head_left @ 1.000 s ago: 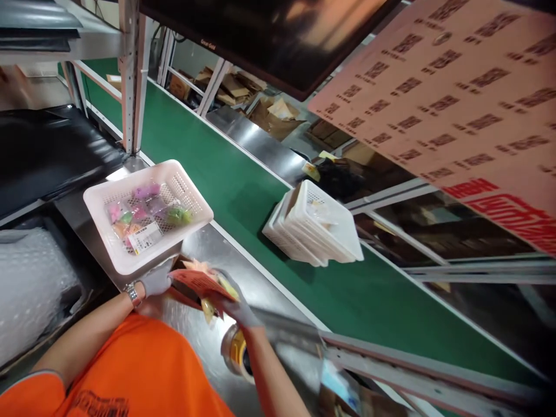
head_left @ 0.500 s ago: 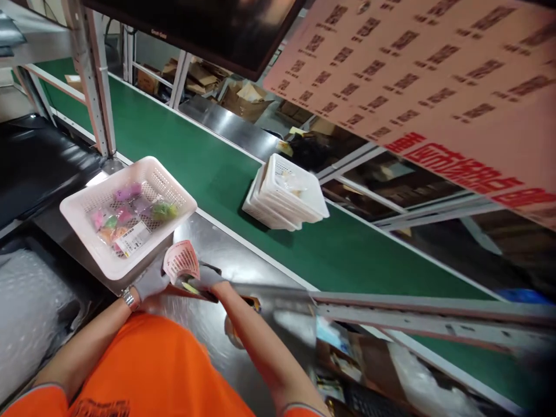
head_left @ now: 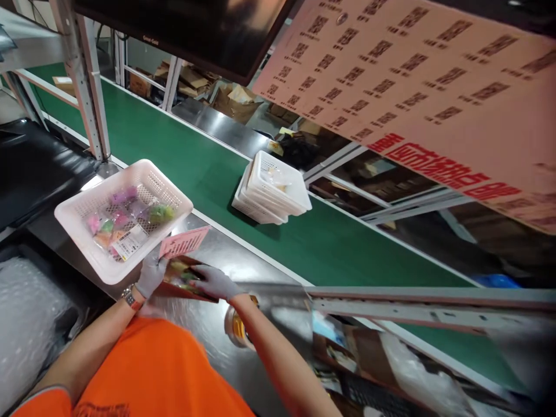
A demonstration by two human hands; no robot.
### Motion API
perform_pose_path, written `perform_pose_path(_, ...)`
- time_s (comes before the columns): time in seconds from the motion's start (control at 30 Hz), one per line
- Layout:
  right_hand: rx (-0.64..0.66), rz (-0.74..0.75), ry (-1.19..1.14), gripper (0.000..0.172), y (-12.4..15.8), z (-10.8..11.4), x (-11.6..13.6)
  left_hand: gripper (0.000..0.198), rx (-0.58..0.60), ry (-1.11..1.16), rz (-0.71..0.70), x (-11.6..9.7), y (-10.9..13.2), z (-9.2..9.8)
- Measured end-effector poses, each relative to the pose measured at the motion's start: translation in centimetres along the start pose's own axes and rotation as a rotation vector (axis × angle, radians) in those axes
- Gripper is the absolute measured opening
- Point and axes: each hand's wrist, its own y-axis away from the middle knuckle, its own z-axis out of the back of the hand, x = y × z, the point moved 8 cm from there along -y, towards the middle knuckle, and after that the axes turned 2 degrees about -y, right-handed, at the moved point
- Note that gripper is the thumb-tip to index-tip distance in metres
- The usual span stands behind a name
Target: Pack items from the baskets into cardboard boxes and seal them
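My gloved left hand is closed on a pink printed card, which stands up above its fingers. That hand also rests at the left end of a small open cardboard box. Into the box reaches my gloved right hand, its fingers closed about a greenish packet that lies inside. Part of the packet is hidden by the fingers. Just beyond my left hand is a pale pink plastic basket with several bagged colourful items and a white label in it.
A roll of tape sits on the metal table under my right forearm. Stacked white baskets stand on the green conveyor. Bubble wrap lies at left. A monitor and pink code board hang overhead.
The pink card has gone from curved to flatter and tilted right. My right hand has shifted slightly right, so the box's inside shows more. The tape roll is less covered. The view has turned slightly.
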Motion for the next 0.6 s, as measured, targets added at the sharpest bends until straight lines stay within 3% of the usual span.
perform_pose_path(0.1,-0.177,0.056,-0.023,0.039,2.4,1.9,0.6,0.037,0.059,0.054,-0.174,-2.3,-0.7,-0.8)
perform_pose_path(0.17,-0.441,0.033,-0.056,0.037,4.5,4.2,-0.1,0.033,0.175,0.062,-0.28,-3.7,-1.1,-1.8)
perform_pose_path(0.23,-0.802,0.047,-0.068,0.043,7.4,7.0,-0.6,0.033,0.286,0.025,-0.336,-4.5,-1.6,-2.7)
perform_pose_path(0.27,-0.919,0.094,-0.063,0.051,8.7,7.9,-0.6,0.036,0.346,-0.009,-0.351,-4.6,-1.9,-3.2)
perform_pose_path(0.3,-0.956,0.157,-0.054,0.06,9.4,8.4,-0.3,0.041,0.408,-0.044,-0.361,-4.7,-2.1,-3.7)
perform_pose_path(0.37,-0.856,0.261,-0.016,0.062,9.4,8.2,0.4,0.053,0.531,-0.107,-0.368,-4.7,-2.4,-4.7)
perform_pose_path(0.47,-0.658,0.255,0.058,0.044,8.4,6.9,0.6,0.063,0.617,-0.199,-0.332,-4.0,-2.4,-5.6)
perform_pose_path(0.53,-0.586,0.214,0.111,0.04,7.7,5.8,0.2,0.07,0.536,-0.281,-0.221,-2.8,-2.2,-5.3)
perform_pose_path(0.6,-0.529,0.177,0.188,0.043,6.9,4.5,-0.1,0.082,0.407,-0.364,-0.024,-0.9,-1.5,-4.4)
